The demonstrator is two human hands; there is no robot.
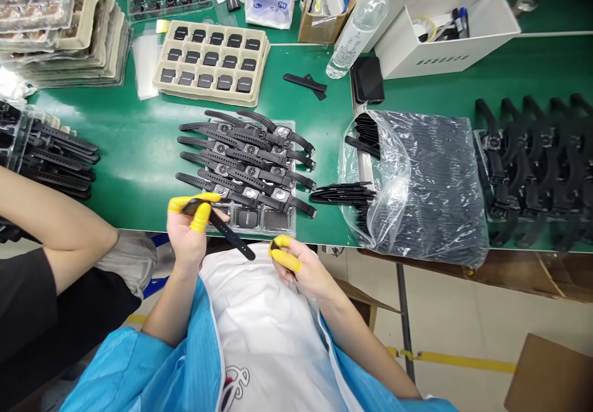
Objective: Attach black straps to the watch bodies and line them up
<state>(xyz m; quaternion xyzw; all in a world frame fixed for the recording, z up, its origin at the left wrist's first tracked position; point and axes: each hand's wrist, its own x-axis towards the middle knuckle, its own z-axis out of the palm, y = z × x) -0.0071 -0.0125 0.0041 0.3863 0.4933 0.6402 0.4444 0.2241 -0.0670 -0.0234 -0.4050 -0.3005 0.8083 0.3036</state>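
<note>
White shirt cloth [259,313] spreads below the watch tray [291,222]. At the tray's near left corner, the left hand [188,230], in yellow finger cots, grips a black perforated strap [231,236]; just short of the tray's near edge, the right hand [301,264] pinches a dark piece [274,246], mostly hidden. Strapped watches [279,171] lie in rows on the tray. On the green counter [125,152], a beige tray [204,95] of square black pieces stands beyond the watch tray, a clear plastic bag [435,183] right of it.
</note>
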